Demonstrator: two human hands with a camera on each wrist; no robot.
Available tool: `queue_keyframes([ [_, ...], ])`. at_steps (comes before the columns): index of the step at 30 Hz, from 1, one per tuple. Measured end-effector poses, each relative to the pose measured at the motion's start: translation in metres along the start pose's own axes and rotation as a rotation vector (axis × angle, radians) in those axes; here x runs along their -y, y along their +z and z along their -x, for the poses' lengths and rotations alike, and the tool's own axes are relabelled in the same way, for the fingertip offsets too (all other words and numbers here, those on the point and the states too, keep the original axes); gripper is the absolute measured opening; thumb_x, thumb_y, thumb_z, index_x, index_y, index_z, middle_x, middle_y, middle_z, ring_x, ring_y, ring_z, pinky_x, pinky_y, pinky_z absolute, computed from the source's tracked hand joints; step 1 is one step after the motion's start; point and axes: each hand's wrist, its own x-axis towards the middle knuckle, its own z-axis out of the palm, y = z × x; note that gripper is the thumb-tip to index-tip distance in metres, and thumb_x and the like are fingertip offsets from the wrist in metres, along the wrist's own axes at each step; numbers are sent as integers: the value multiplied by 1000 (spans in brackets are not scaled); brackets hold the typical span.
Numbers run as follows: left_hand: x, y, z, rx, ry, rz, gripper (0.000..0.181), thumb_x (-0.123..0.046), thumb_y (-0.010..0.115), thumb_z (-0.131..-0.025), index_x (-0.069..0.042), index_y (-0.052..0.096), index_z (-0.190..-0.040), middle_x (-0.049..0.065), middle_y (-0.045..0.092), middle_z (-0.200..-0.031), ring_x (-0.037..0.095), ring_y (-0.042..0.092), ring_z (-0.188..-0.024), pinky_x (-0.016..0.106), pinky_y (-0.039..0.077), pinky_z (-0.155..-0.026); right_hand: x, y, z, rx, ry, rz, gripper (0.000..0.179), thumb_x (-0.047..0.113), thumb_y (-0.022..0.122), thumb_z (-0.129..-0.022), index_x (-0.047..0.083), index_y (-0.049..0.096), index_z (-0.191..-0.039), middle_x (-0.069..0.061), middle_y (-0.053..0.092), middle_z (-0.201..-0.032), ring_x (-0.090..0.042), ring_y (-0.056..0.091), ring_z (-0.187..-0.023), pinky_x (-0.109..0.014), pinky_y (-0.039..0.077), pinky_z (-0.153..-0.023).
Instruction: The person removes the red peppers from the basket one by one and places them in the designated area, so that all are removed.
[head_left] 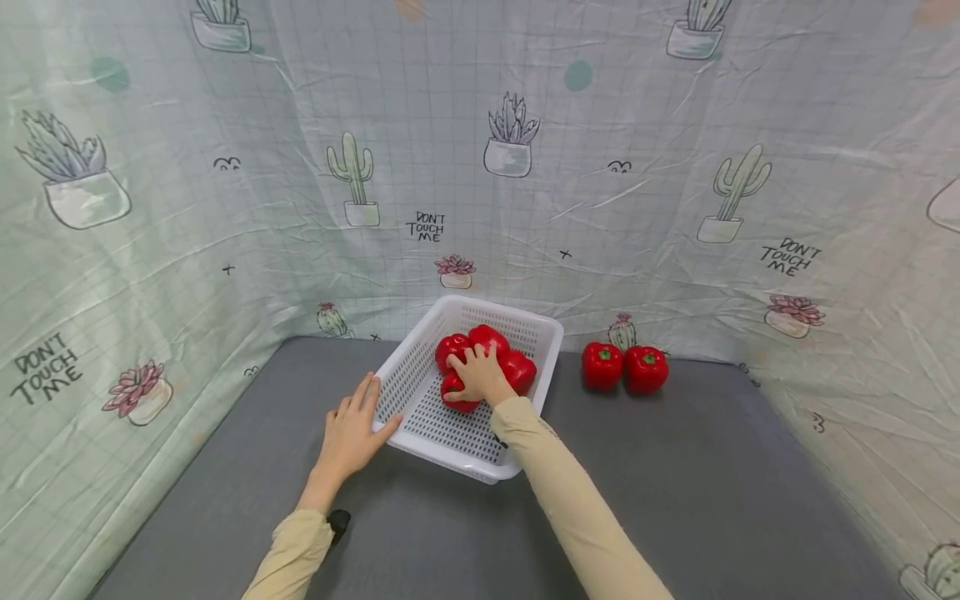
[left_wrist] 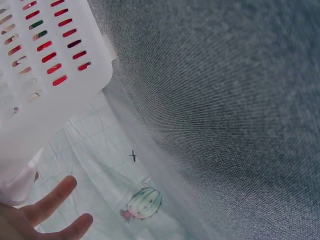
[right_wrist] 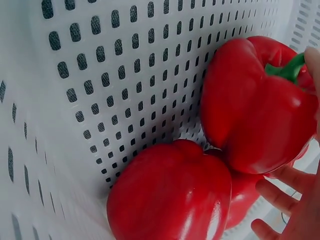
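A white perforated plastic basket (head_left: 444,457) stands at an angle on the grey table, with several red bell peppers inside. My right hand (head_left: 478,373) reaches into it and grips one red bell pepper (right_wrist: 255,125), the thumb by its green stem and the fingers along its other side. Close by lies another bell pepper (right_wrist: 167,197), touching its neighbours. At the basket's left front corner, my left hand (head_left: 351,431) rests with straight, spread fingers, thumb over the rim. In the left wrist view, two fingers of the left hand (left_wrist: 30,220) extend past the basket wall.
Two more red bell peppers (head_left: 602,365) sit side by side on the table, right of the basket. A pale cloth curtain (head_left: 570,208) printed with cacti hangs behind and on both sides of the grey table (head_left: 712,483).
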Motion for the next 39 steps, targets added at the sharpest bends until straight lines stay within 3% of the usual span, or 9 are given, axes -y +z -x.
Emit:
queue_keyframes([
  [10,-1,-1,0,1,-3,-9,77,-50,52,-83,-3,28,-140,15,29,-144,41,45,-112,60,35,-82,3,-2,8,85,-39,52,90,60,70,-57,35,30,-134,-10,38,-132,-26,33,-123,-49,29,-101],
  [18,0,0,1,2,8,-10,77,-50,51,-83,-3,27,-140,15,29,-144,41,45,-112,60,35,-81,2,-3,9,94,-36,73,91,40,78,-59,39,29,-135,-10,38,-132,-26,32,-123,-47,32,-100],
  [39,1,0,-1,9,0,-13,78,-50,51,-83,-4,27,-140,14,28,-145,40,45,-112,60,35,-82,1,-4,4,54,-51,21,86,44,77,-59,39,34,-133,-10,31,-139,-29,25,-129,-50,31,-101],
])
